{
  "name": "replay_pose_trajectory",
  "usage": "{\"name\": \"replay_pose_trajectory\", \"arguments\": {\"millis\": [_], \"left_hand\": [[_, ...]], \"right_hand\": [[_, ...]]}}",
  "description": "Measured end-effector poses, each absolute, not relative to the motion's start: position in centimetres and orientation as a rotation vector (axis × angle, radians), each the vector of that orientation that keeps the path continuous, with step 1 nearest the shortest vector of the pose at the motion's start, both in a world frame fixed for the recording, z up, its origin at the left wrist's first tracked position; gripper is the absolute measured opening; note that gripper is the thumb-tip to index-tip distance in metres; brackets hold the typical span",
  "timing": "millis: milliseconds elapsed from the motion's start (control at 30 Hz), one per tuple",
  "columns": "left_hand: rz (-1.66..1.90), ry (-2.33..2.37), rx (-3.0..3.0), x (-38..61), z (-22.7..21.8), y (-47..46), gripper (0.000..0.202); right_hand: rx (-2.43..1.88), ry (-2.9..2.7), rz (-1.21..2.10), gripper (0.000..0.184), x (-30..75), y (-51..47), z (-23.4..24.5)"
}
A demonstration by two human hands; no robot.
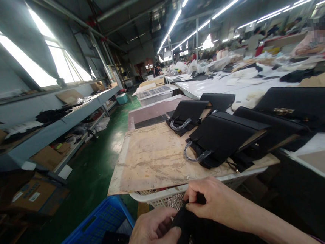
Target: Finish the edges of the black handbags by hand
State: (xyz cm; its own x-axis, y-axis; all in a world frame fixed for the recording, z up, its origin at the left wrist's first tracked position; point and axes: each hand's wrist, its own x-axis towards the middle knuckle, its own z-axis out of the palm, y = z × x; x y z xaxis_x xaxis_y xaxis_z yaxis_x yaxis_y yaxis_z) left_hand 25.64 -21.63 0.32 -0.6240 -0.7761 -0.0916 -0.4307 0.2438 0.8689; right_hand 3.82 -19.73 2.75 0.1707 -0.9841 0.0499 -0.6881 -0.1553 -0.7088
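Two hands: left hand (152, 235) and right hand (216, 202), each grip pinched closed on a black piece (184, 222) low at the near edge, probably to keep its edge taut between them.
Blue basket (93, 228): near left, beside the left hand, dark items inside, perhaps kept there for easy reach.
White basket (162, 200): just beyond the hands, under the board's near edge, seemingly propping it.
Board surface (145, 157): tan, scuffed and stained.
Black handbags (223, 133): overlapping on the right; clear wrap on two handles likely guards against scratches.
Room: green floor (98, 171) along the left, windows (23, 56) beyond; far right, a white surface (198, 88) with scattered material, a co-worker (302, 47), tube lights (171, 28) overhead.
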Motion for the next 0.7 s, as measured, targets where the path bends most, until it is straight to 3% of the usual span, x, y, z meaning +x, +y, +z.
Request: {"name": "replay_pose_trajectory", "arguments": {"millis": [700], "left_hand": [[-1.383,-2.170,1.185,25.19,0.56,-21.28,0.024]], "right_hand": [[-1.818,1.588,-0.700,0.011,3.55,-19.59,3.11]]}}
